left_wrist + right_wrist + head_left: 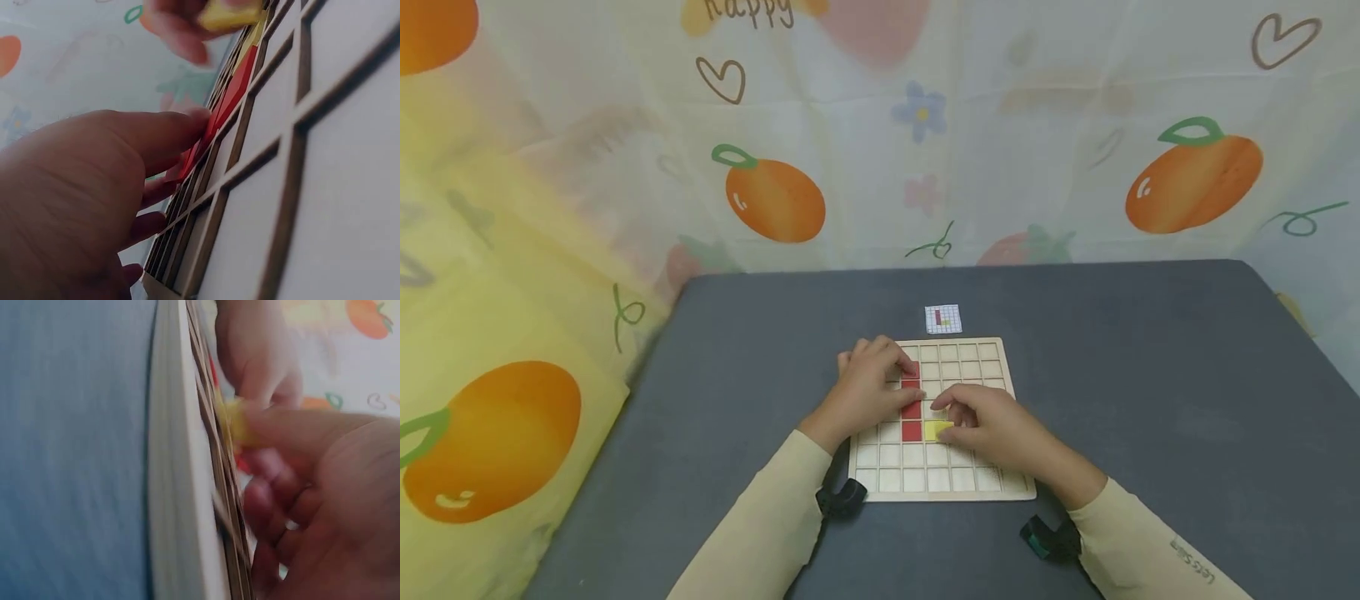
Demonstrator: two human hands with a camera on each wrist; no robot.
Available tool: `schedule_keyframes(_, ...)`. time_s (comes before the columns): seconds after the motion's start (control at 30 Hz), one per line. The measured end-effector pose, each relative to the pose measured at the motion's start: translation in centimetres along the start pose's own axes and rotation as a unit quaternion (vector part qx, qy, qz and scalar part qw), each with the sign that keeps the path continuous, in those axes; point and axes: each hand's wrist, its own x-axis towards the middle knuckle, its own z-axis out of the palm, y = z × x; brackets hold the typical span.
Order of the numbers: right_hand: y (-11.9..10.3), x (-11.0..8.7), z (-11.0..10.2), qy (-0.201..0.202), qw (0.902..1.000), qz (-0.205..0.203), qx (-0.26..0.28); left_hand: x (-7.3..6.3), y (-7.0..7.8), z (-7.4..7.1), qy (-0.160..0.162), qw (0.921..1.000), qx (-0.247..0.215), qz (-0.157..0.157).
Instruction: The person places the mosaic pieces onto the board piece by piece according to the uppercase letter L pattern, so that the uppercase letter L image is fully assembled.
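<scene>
A wooden grid board (943, 493) lies on the table, with red square tiles (912, 431) in one column and a yellow tile (935, 430) beside the lowest red one. My left hand (865, 387) reaches over the board's left side. Its thumb and fingertips touch the upper red tiles, and the left wrist view shows the thumb on the red row (240, 78). Over the middle of the board, my right hand (996, 421) pinches a yellow tile (234, 422) between thumb and fingers, close to the grid. The hand covers part of that tile and several cells.
Just beyond the board's far edge lies a small pattern card (943, 319) with a printed grid and coloured squares. The dark grey table (1150, 358) extends on both sides. A fruit-printed cloth (1037, 192) hangs behind it and to the left. Each wrist wears a black camera mount (841, 500).
</scene>
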Motion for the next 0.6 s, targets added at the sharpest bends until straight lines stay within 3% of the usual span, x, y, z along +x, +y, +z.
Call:
schedule_keyframes(0.13,-0.5,-0.2,0.7,0.009,0.9979,-0.002,-0.064,0.1,0.5,-0.3,-0.002,0.9997,0.024,0.01)
schedule_keyframes(0.2,-0.6,-0.3,0.9,0.022,0.9974,-0.004,-0.069,0.2,0.6,-0.3,-0.009,0.9986,0.046,0.025)
schedule_keyframes(0.4,-0.9,-0.5,1.3,0.019,0.9998,-0.008,-0.007,0.0,0.7,-0.5,-0.021,0.9879,0.12,0.096)
schedule_keyframes(0.5,-0.7,-0.5,0.8,0.025,0.9994,-0.003,0.025,-0.2,0.8,-0.6,-0.018,0.9852,0.125,0.116)
schedule_keyframes(0.6,0.2,-0.5,-1.0,0.065,0.9959,0.016,0.06,-0.4,0.7,-0.7,-0.02,0.9853,0.118,0.122)
